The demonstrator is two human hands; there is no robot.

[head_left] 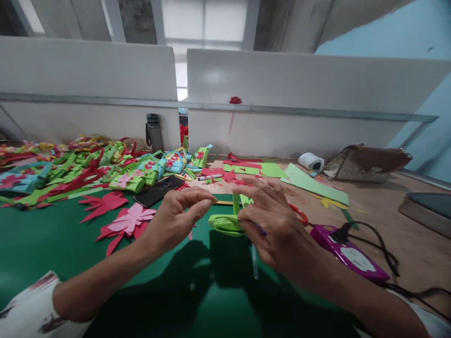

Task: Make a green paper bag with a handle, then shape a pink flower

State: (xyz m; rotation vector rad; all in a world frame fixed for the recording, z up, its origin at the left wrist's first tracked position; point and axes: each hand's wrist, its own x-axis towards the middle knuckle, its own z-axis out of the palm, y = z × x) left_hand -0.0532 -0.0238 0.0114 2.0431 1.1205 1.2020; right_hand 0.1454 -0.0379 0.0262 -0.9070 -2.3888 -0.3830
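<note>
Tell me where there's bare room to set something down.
Bare green mat shows left of the loose pink flower, beyond the left sleeve. Brown tabletop shows between the handbag and purple power strip. It's crowded at back left, under heaped paper bags, and around the right hand, which holds a green paper piece.

One bottle (154, 134), one phone (160, 191), one handbag (369, 164) and one held green paper piece (224, 224) show.

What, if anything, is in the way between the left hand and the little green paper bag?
Nothing clearly blocks the left hand from the green paper bag. Only a thin yellow strip shows between the hand and the bag's handle; I can't tell if it's held.
</note>
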